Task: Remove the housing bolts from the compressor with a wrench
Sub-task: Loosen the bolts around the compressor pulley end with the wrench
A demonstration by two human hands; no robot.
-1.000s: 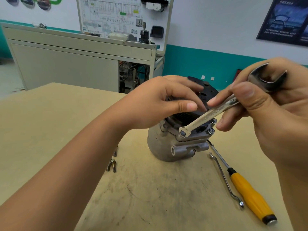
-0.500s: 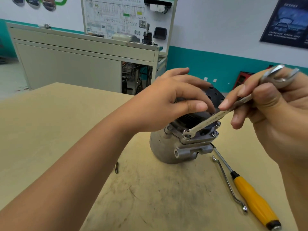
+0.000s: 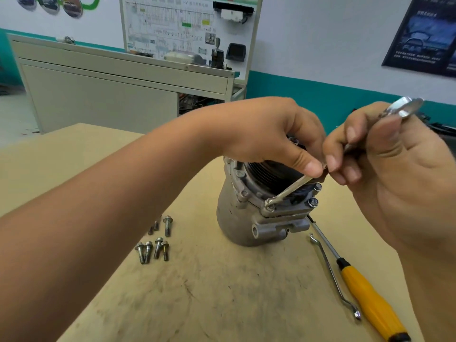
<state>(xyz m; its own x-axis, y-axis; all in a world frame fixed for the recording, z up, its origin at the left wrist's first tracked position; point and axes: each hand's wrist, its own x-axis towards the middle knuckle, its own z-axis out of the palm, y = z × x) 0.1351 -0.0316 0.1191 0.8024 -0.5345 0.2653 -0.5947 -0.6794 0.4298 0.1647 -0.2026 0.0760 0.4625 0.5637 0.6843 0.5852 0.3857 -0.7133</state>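
The silver compressor (image 3: 237,218) stands upright on the table (image 3: 61,164), black pulley end up. A slim combination wrench (image 3: 288,191) slants down from the upper right, its ring end seated on a housing bolt (image 3: 270,206) at the front flange. My right hand (image 3: 399,174) pinches the wrench shaft, the open-jaw end sticking out above my thumb. From above, my left hand (image 3: 269,134) curls over the pulley, its thumb and fingertips touching the wrench shaft. Two more bolts (image 3: 313,202) sit in the flange at the right.
Several removed bolts (image 3: 155,240) lie on the table left of the compressor. A yellow-handled screwdriver (image 3: 370,299) and a bent offset wrench (image 3: 330,270) lie to its right front. A grey cabinet (image 3: 111,95) and a wiring display board (image 3: 187,28) stand behind.
My right hand has swung the wrench's free end towards my left hand, so its handle now stands steeper. The view shifted, and the loose bolts on the left came into sight.
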